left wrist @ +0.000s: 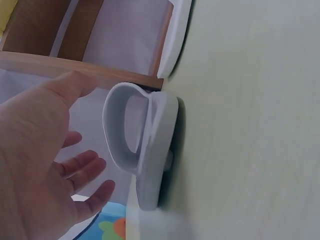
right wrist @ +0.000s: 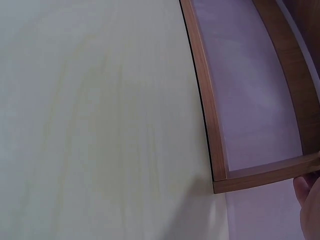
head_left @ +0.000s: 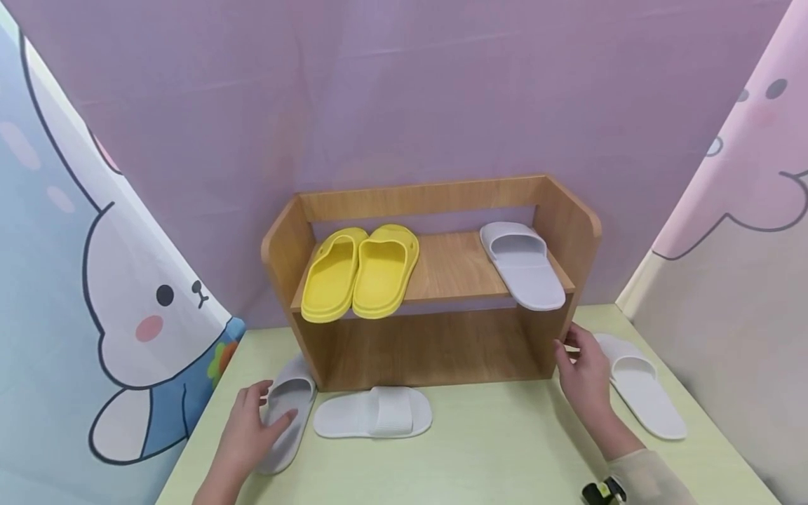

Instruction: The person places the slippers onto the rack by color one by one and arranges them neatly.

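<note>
My left hand (head_left: 249, 428) hovers over a light grey slipper (head_left: 292, 421) beside the shelf's left end, its fingers spread with nothing between them. In the left wrist view this slipper (left wrist: 155, 145) stands on the table, and the thumb overlaps the shelf's side panel. At the other end, my right hand (head_left: 582, 372) has its thumb and fingertips against the right side panel of the wooden shoe rack (head_left: 423, 193). The right wrist view shows only a bit of that hand (right wrist: 309, 200), low on the panel's outer side. Behind it lies a white slipper (head_left: 650, 396).
A pair of yellow slippers (head_left: 360, 273) and one pale grey slipper (head_left: 524, 266) sit on the upper shelf. Another white slipper (head_left: 372, 412) lies sideways before the rack's front left. A purple curtain (head_left: 410, 91) hangs behind, with cartoon cloths (head_left: 151, 280) at the sides.
</note>
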A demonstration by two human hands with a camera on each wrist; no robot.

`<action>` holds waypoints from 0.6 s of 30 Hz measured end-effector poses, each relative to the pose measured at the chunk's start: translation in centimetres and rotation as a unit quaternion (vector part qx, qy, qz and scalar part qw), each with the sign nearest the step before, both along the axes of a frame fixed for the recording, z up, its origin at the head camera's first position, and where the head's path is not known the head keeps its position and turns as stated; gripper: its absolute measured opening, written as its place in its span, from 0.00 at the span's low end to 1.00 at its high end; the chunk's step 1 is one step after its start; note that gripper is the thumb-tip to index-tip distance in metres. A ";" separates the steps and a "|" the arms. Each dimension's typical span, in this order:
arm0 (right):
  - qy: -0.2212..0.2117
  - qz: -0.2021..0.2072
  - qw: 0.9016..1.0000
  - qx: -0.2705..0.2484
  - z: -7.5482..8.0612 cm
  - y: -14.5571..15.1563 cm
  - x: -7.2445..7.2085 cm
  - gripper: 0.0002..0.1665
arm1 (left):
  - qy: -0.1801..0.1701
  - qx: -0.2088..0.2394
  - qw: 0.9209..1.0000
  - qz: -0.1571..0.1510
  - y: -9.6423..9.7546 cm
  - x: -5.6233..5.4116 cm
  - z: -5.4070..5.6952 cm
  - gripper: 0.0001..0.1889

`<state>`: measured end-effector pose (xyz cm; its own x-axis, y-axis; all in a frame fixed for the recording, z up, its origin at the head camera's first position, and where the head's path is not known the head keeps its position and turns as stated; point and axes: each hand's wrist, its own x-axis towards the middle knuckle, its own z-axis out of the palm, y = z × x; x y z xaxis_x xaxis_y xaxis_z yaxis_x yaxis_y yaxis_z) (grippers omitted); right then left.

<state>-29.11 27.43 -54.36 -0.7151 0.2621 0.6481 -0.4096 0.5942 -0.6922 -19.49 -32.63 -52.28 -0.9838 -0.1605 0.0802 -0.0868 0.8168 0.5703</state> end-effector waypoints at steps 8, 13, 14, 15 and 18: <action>0.007 0.001 1.000 0.000 0.1 -0.1 0.0 0.22 | -0.041 -0.011 0.999 0.008 -0.7 0.0 -0.9 0.59; 0.010 0.000 1.000 0.002 -0.1 0.0 -0.1 0.22 | -0.062 -0.043 0.997 0.007 -0.8 0.4 -1.2 0.63; 0.010 0.000 1.000 0.003 -0.1 0.0 -0.1 0.23 | -0.066 -0.049 0.997 0.007 -0.8 0.5 -1.3 0.64; 0.010 -0.001 1.000 0.004 -0.2 0.1 -0.2 0.23 | -0.071 -0.052 0.996 0.009 -0.8 0.5 -1.3 0.65; 0.009 -0.003 1.000 0.006 -0.2 0.1 -0.2 0.23 | -0.090 -0.059 0.994 0.017 -0.8 0.6 -1.6 0.66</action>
